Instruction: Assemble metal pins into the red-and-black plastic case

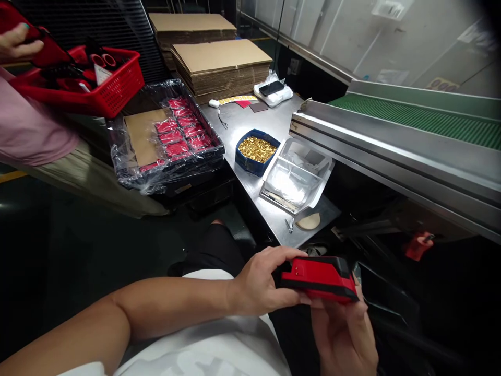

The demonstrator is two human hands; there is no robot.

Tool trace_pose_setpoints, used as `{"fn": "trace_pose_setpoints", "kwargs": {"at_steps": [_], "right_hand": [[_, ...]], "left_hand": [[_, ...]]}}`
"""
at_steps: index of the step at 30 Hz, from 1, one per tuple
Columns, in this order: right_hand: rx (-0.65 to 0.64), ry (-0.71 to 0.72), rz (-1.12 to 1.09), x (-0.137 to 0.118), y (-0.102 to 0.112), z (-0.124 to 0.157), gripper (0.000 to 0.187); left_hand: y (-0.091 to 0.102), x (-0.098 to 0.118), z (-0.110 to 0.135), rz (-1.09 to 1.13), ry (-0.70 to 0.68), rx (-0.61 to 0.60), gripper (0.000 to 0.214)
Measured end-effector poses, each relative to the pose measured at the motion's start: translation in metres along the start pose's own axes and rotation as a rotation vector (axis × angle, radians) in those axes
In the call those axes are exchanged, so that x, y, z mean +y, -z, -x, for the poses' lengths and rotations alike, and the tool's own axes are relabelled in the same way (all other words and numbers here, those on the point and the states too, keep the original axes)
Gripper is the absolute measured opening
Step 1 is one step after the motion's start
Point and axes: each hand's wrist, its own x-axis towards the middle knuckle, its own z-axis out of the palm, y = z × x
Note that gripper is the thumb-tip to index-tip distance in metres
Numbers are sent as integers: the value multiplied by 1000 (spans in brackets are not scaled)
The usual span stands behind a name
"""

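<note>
Head view, looking down over a white-clad lap: a person's left hand [260,282] pinches the near end of a red and black device [319,279] between thumb and fingers, while the right hand [344,334] cups it from beneath, both grasping it in the air just short of the near edge of a steel worktable [250,122]. At that near edge lie a small metal clip [289,224] and a tan oval piece [309,222]. Just beyond them sits a clear plastic tray [297,175], and touching its far left side a blue tub of small gold-coloured parts [257,150]. Along the table's left edge, a black tray wrapped in clear film [164,138] carries rows of red parts and a brown card sheet. Toward the far edge rest a dark phone on a white bundle [273,91] and stacks of flat cardboard [221,65]. Along the right edge runs a green conveyor belt [426,117] in a steel frame. At far left, another person in a pink sleeve [27,125] holds a red basket [84,81], a hand [15,44] closed on a red item above it.
</note>
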Motion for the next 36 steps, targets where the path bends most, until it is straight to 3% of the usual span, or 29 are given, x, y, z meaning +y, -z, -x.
{"fn": "trace_pose_setpoints", "kwargs": {"at_steps": [4,6,10,16,20,23,26,28,32,36], "right_hand": [[-119,88,-1,4,1,-6,51],[-214,145,81,5,3,-9,60],[-306,123,282,7,9,-13,73],[-276,119,243,11,11,-14,66],[-264,141,145,16,7,-11,63],[-231,180,57,23,3,-8,59],[-198,233,40,29,3,-8,57],[-228,270,118,31,6,-10,55],[-336,356,339,29,8,-13,54],[-182,374,401,31,2,-8,64]], "left_hand": [[1,7,-5,74,-29,2,58],[3,10,-7,84,-44,-7,56],[6,12,-9,64,-125,-9,56],[10,10,-8,59,-128,-19,59],[8,4,-3,77,-114,103,60],[-2,-3,4,204,85,222,91],[-14,-8,10,538,332,185,109],[-20,-8,11,679,379,147,107],[-18,-2,10,578,304,166,101],[-8,6,11,348,234,147,111]]}}
